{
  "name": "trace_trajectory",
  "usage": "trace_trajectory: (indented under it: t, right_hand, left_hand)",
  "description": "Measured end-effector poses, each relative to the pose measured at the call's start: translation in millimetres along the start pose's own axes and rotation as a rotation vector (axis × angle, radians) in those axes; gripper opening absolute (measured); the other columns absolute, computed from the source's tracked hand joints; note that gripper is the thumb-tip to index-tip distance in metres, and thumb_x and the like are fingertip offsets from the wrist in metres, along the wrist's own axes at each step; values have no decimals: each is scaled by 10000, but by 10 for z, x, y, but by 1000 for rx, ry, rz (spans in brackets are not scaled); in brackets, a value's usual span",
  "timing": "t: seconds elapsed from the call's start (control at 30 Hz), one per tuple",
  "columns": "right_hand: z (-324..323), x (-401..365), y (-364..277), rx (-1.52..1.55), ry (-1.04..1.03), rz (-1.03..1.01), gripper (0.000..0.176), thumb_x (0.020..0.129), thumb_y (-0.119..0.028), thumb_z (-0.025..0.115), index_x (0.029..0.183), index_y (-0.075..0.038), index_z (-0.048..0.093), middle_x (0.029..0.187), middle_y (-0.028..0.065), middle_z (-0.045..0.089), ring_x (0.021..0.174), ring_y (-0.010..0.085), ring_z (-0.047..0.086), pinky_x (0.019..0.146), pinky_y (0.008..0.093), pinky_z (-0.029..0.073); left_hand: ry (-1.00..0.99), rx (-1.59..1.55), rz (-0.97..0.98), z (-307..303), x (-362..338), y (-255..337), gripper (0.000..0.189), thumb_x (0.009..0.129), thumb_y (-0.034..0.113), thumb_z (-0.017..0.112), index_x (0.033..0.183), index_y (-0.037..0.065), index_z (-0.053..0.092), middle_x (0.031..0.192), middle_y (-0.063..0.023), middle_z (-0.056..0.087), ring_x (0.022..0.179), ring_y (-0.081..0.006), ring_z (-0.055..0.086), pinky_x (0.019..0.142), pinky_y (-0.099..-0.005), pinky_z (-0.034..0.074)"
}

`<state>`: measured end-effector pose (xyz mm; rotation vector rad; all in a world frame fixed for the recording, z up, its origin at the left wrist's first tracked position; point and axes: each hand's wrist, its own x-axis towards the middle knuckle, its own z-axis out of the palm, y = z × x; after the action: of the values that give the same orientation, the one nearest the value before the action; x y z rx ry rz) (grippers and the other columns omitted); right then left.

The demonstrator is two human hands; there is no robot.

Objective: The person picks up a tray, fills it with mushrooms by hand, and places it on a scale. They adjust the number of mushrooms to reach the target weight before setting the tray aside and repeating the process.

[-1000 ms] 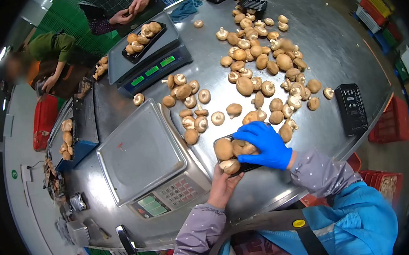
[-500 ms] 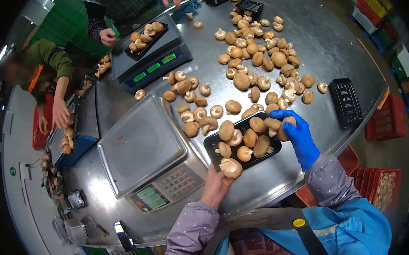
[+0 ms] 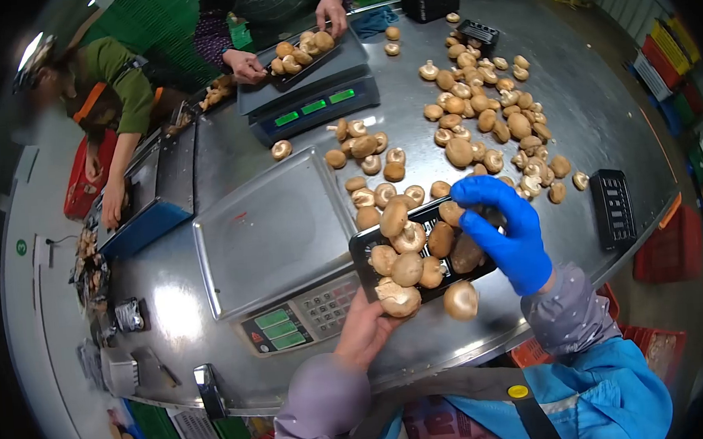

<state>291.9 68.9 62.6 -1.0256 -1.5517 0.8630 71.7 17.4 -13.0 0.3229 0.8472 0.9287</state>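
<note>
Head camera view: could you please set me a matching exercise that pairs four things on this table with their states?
Things:
1. mushroom tray
2. near scale
3. far scale
4. side tray

States:
A. platform bare
B. empty, lying apart at the right
C. held by the bare left hand and the blue-gloved right hand
D. carries a second filled tray

Pairs: 1-C, 2-A, 3-D, 4-B.

The blue-gloved right hand [image 3: 506, 237] hides the right end of the black plastic tray [image 3: 362, 247], the bare left hand [image 3: 363, 326] loses its fingertips under it, and the green readout [image 3: 279, 329] on the silver scale [image 3: 267, 233] is too tiny to read.
</note>
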Motion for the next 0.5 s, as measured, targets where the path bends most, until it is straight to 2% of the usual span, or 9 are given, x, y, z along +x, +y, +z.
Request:
trace_trajectory:
  t: [0.03,0.1,0.13,0.2,0.23,0.3,0.37,0.43,0.5]
  right_hand:
    - [2,138,-52,-100,-103,3,350,775,-45,619,1117,-66,544,1045,83,556,974,166,538,817,279,444]
    - [224,353,6,-225,-140,-202,364,791,-176,621,1139,-109,542,1017,95,568,943,215,557,762,327,467]
    - [323,450,-17,-217,-145,-206,364,791,-176,621,1139,-109,542,1017,95,568,943,215,557,762,327,467]
    - [499,625,-73,-642,-443,-243,428,766,-321,629,1138,-129,544,1095,108,554,981,273,537,802,344,453]
    - [589,688,-65,-640,-444,-251,428,766,-321,629,1138,-129,544,1095,108,554,981,273,537,802,344,453]
    - [754,800,-18,-755,-716,-179,504,747,-449,600,1159,-168,530,1118,114,543,964,299,535,766,365,466]
    - [812,823,-56,-674,-650,-285,510,729,-395,644,1158,-147,522,1109,100,545,968,277,540,761,351,469]
    - [878,852,-81,-274,-376,-301,510,711,-339,679,1144,-123,517,1091,84,550,977,275,538,767,346,465]
    - [1009,827,-85,-281,-351,-325,486,688,-280,698,1106,-111,517,1055,74,555,948,277,547,740,345,462]
  left_hand:
    - [8,-5,14,-40,-31,89,403,839,-78,382,1231,0,331,1183,-167,464,1038,-306,535,860,-435,492]
    - [-19,16,-7,-115,-80,258,401,833,-82,394,1223,-7,338,1167,-174,476,1017,-305,550,829,-421,514]
    - [-33,2,-5,-154,-86,305,405,829,-88,395,1222,-6,342,1155,-180,484,992,-305,565,807,-413,528]
    - [-34,-1,37,-145,-119,393,406,830,-90,388,1224,-3,338,1155,-181,482,983,-305,569,798,-418,531]
    - [-42,-4,70,-145,-134,435,408,831,-92,381,1226,-1,334,1155,-182,480,975,-306,573,788,-423,535]
    - [-21,1,73,-194,-154,513,409,832,-89,377,1227,4,325,1151,-182,480,965,-307,576,774,-422,540]
    - [7,-5,76,-280,-168,595,411,832,-86,373,1228,8,316,1147,-183,480,956,-308,580,760,-421,545]
    - [56,-1,103,-423,-187,696,412,834,-74,369,1229,16,298,1138,-190,480,944,-314,583,732,-414,552]
    - [70,-19,150,-542,-186,757,401,837,-63,365,1223,20,298,1131,-201,480,939,-323,583,718,-407,555]
